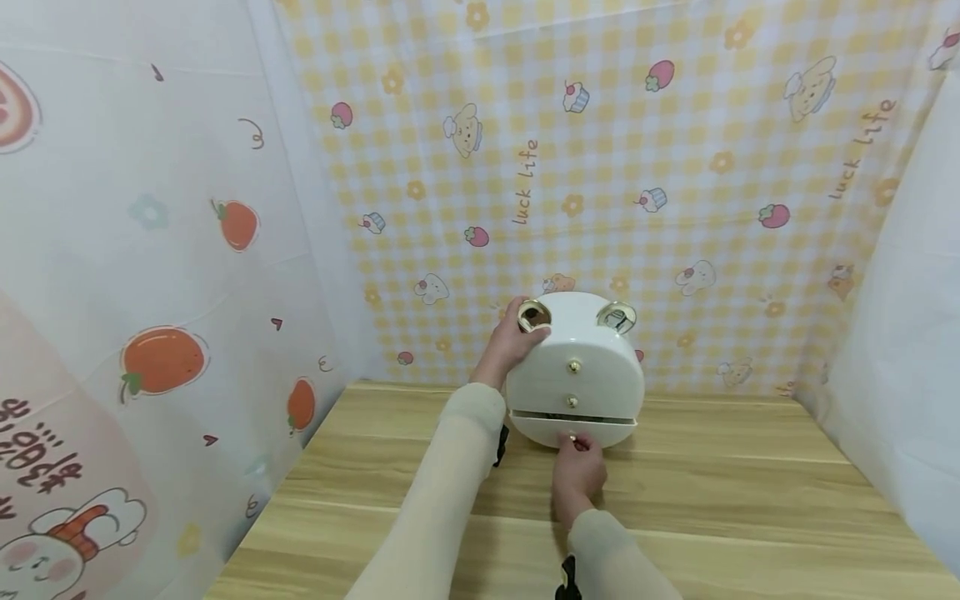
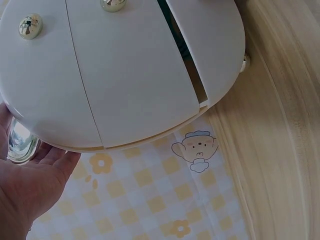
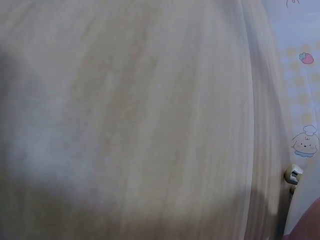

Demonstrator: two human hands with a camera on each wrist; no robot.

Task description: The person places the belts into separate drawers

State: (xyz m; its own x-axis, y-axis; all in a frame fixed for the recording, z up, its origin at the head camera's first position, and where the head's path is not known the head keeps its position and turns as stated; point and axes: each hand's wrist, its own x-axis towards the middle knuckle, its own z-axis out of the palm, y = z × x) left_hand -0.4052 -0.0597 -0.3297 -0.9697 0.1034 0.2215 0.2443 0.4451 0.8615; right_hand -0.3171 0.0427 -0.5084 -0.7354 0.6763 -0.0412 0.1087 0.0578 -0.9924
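A white rounded storage box [image 1: 536, 379] with drawers stands on the wooden table, two gold ring-shaped ears on top. Gold knobs mark its drawers. Its bottom drawer [image 1: 607, 432] is pulled out a little, and a dark gap shows above the drawer front, with something dark green inside in the left wrist view. My left hand [image 1: 512, 346] grips the box's upper left edge around the left gold ear [image 2: 22, 143]. At the bottom, my right hand [image 1: 580, 473] pinches the bottom drawer's knob. Only a sliver of the right hand [image 3: 307, 225] shows in the right wrist view.
The wooden table [image 1: 735, 492] extends around the box on both sides. Behind it hangs a yellow checked cloth [image 1: 600, 150], close to the box's back. Printed white cloth [image 1: 180, 275] hangs on the left, and a plain white one [image 1: 907, 333] on the right.
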